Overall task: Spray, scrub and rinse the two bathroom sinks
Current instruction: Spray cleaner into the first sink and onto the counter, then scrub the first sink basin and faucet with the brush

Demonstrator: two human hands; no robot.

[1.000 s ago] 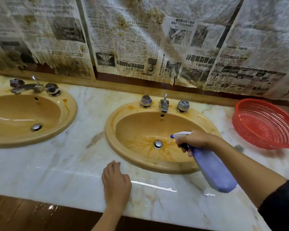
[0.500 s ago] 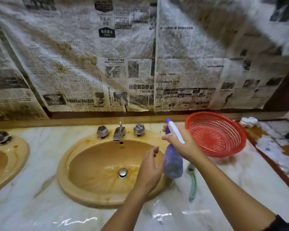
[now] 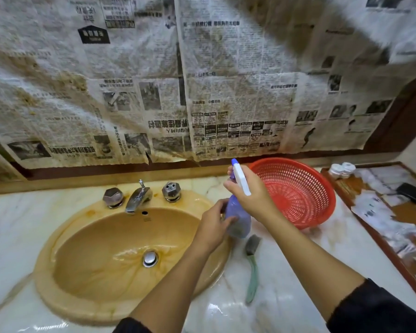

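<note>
1. Spray bottle of translucent purple plastic with a white trigger head [image 3: 238,217] is held upright over the right rim of the stained yellow oval sink [image 3: 101,267].
2. Right hand [image 3: 252,198] grips its neck; left hand [image 3: 214,227] curls round the body.
3. It looks light, rigid and possibly slick; the neck seems the surest hold.
4. Green-handled scrubbing brush [image 3: 252,267] lies on the white marble counter [image 3: 286,296] beside the sink.

My spray bottle [image 3: 238,218] is lilac with a white head; the sink [image 3: 101,255] is stained mustard-yellow, the basket [image 3: 296,195] red mesh, the desk [image 3: 283,296] veined white marble.
</note>
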